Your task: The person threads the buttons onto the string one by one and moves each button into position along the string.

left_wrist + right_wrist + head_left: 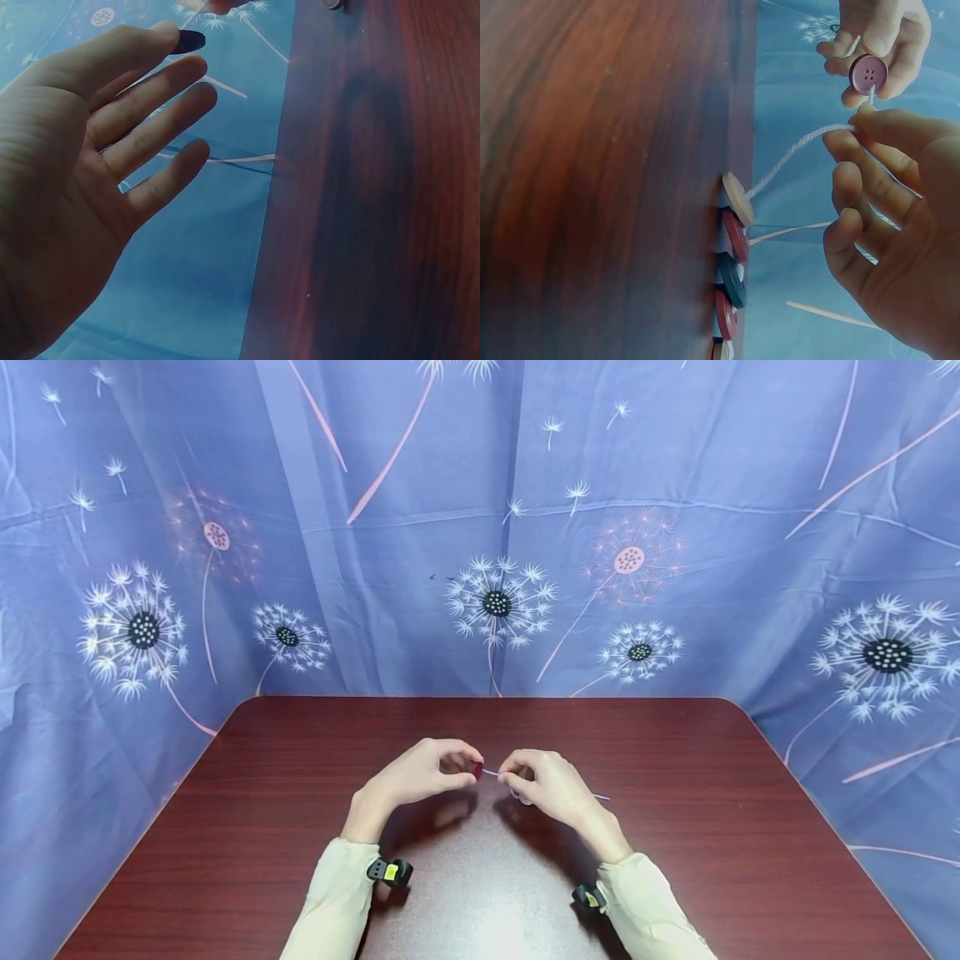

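Observation:
Between thumb and index finger, my left hand (pixel 416 772) pinches a dark red button (pixel 869 74) by its edge. The right wrist view shows the button's face with small holes and the light cord (pixel 793 151) reaching it. My right hand (pixel 557 789) pinches that cord close to the button, its other fingers loosely bent. From the right fingertips the cord runs down to a row of strung buttons: a beige button (pixel 736 197), a red button (pixel 733 231), a dark button (pixel 732 279) and more at the lower edge. In the left wrist view the held button (pixel 189 42) appears dark, edge-on.
Both hands are over a dark red-brown wooden table (pixel 675 860), near its middle. A blue curtain (pixel 390 610) with dandelion prints hangs behind the table and along both sides. A short cord end (pixel 602 797) shows to the right of the right hand.

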Demonstrator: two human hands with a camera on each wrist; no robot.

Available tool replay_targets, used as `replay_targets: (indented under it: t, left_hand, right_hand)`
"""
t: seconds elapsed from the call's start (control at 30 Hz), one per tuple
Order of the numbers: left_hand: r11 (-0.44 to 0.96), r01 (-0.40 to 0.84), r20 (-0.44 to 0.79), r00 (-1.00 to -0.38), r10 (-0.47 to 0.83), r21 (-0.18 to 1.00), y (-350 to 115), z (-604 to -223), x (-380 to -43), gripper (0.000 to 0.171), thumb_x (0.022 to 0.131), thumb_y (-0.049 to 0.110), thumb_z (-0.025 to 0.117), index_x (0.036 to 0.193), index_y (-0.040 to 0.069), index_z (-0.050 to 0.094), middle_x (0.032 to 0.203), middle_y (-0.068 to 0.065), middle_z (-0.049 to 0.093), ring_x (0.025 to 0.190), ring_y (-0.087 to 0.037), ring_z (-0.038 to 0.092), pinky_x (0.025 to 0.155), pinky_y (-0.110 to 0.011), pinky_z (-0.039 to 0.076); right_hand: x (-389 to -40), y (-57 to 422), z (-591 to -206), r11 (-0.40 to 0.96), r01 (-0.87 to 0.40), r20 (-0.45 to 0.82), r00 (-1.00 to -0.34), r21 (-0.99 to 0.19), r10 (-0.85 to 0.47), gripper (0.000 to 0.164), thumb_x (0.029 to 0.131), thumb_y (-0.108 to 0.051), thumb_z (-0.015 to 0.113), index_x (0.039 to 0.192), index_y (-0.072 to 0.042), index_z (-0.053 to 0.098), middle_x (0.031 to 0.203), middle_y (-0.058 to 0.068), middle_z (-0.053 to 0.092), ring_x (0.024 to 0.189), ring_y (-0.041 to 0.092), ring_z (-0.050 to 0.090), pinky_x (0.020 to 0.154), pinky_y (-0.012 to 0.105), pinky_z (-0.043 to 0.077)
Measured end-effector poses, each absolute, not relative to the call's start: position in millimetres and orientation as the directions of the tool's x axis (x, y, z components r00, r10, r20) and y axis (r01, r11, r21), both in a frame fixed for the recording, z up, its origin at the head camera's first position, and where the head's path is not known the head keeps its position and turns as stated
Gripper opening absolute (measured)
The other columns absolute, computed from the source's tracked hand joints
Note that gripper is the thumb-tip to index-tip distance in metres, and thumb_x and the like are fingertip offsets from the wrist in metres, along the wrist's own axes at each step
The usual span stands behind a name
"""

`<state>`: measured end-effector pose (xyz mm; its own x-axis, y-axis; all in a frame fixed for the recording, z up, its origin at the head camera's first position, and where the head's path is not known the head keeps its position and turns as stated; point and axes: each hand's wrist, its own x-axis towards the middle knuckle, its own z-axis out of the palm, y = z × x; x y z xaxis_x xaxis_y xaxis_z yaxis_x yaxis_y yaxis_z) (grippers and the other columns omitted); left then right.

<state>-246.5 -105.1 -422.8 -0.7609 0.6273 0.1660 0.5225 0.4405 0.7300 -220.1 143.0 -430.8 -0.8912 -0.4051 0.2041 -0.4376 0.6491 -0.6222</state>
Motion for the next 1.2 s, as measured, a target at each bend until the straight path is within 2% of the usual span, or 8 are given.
replay_targets:
  t: [0.23, 0.47, 0.8, 1.03, 1.2]
  left_hand:
    - [0.436, 0.525, 0.167, -0.757, 0.631, 0.731, -101.5, -423.9, -247.3, 0.025, 0.088, 0.014, 0.070, 0.113, 0.020, 0.068, 0.097, 0.007, 0.072, 0.092, -0.006, 0.067, 0.084, -0.029, 0.056]
    - [0.412, 0.531, 0.173, -0.743, 0.646, 0.741, -99.8, -425.0, -248.0, 0.027, 0.087, 0.010, 0.069, 0.113, 0.015, 0.068, 0.098, 0.005, 0.073, 0.093, -0.008, 0.068, 0.084, -0.032, 0.057]
    - [0.416, 0.528, 0.172, -0.747, 0.643, 0.740, -98.9, -426.1, -247.5, 0.026, 0.085, 0.008, 0.071, 0.108, 0.018, 0.066, 0.096, 0.000, 0.073, 0.092, -0.008, 0.068, 0.086, -0.030, 0.056]
    - [0.425, 0.534, 0.177, -0.749, 0.638, 0.731, -97.7, -426.1, -247.9, 0.024, 0.085, 0.012, 0.072, 0.109, 0.016, 0.067, 0.093, 0.009, 0.071, 0.090, -0.004, 0.068, 0.085, -0.028, 0.056]
    - [0.416, 0.553, 0.186, -0.734, 0.653, 0.722, -96.1, -424.9, -246.4, 0.024, 0.087, 0.012, 0.071, 0.110, 0.017, 0.068, 0.093, 0.010, 0.071, 0.089, -0.005, 0.067, 0.083, -0.032, 0.057]
  right_hand:
    - [-219.6, 142.6, -429.5, 0.649, -0.446, 0.210, -0.887, -0.617, -0.410, 0.003, 0.094, -0.025, 0.068, 0.092, -0.025, 0.071, 0.066, -0.007, 0.065, 0.052, 0.001, 0.055, 0.055, 0.022, 0.046]
    - [-220.3, 142.6, -430.4, 0.646, -0.451, 0.211, -0.885, -0.616, -0.415, 0.005, 0.094, -0.027, 0.068, 0.092, -0.025, 0.071, 0.067, -0.009, 0.065, 0.052, 0.000, 0.055, 0.055, 0.022, 0.045]
    - [-220.1, 142.9, -430.4, 0.656, -0.450, 0.211, -0.886, -0.606, -0.412, 0.006, 0.094, -0.030, 0.068, 0.093, -0.026, 0.072, 0.069, -0.010, 0.066, 0.051, -0.001, 0.056, 0.058, 0.022, 0.046]
    - [-219.8, 143.2, -430.4, 0.667, -0.443, 0.204, -0.890, -0.600, -0.407, 0.004, 0.094, -0.029, 0.068, 0.093, -0.027, 0.072, 0.068, -0.008, 0.066, 0.051, -0.001, 0.056, 0.059, 0.022, 0.046]
    - [-220.2, 143.5, -431.2, 0.667, -0.445, 0.207, -0.889, -0.598, -0.408, 0.004, 0.094, -0.028, 0.068, 0.093, -0.027, 0.071, 0.068, -0.006, 0.067, 0.052, -0.001, 0.055, 0.058, 0.022, 0.046]
